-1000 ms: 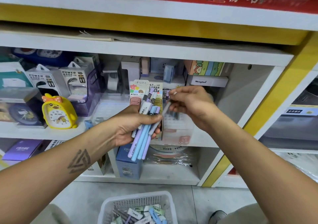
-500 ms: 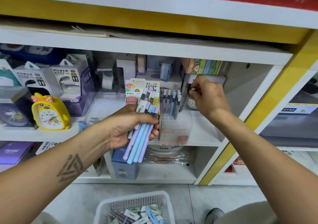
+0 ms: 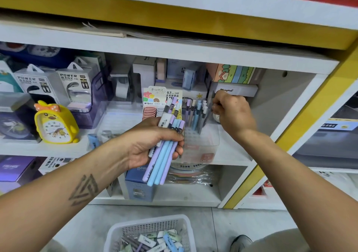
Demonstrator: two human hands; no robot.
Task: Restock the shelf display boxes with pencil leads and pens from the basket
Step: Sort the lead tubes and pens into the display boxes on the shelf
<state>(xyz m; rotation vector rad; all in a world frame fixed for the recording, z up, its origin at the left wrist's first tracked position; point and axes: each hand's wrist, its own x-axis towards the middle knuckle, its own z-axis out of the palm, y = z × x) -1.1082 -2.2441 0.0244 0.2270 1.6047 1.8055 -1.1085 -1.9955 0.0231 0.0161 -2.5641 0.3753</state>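
left hand (image 3: 147, 141) gripping pens (image 3: 162, 160), right hand (image 3: 231, 112) at display box (image 3: 201, 143)

Single head-worn view. I look forward and down from the wearer's head, close to a white shelf unit (image 3: 174, 46) that fills the upper frame. Both forearms reach in from below. The floor and a white basket (image 3: 116, 232) lie beneath the fingers, at the bottom edge.
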